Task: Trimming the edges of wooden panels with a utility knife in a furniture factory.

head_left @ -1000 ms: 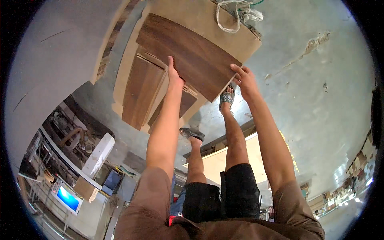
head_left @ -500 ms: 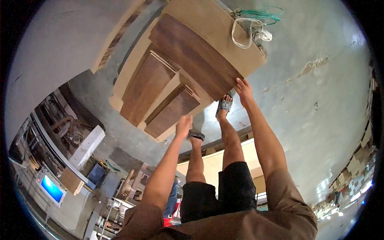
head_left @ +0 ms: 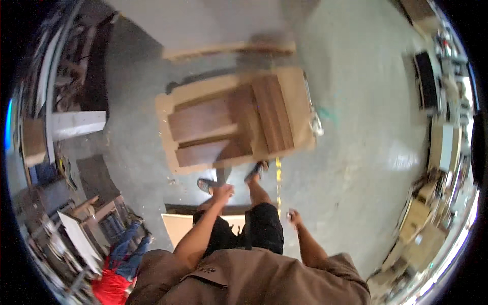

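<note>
My left hand point(head_left: 222, 193) is in front of my body over my left leg, its fingers curled in; whether they hold anything is hidden. My right hand point(head_left: 294, 217) hangs beside my right thigh, curled around something small that is too blurred to name. Neither hand touches the boards. Ahead of my feet lies a tan base board point(head_left: 300, 117). Upon it are a long dark brown wood-look board point(head_left: 274, 114) on the right and two shorter stacks of brown boards, the farther stack point(head_left: 201, 122) and the nearer stack point(head_left: 203, 154), on the left.
Beyond the base stands a large pale panel point(head_left: 223, 25). A pale board point(head_left: 175, 223) lies behind my legs. A yellow broken strip point(head_left: 278, 178) runs along the floor by my right foot. Cartons point(head_left: 424, 241) line the right side; a person in red point(head_left: 112, 284) is at lower left.
My right hand has let go of the long board's near corner and dropped to my side. My left hand has drawn back toward me. My view now takes in more floor.
</note>
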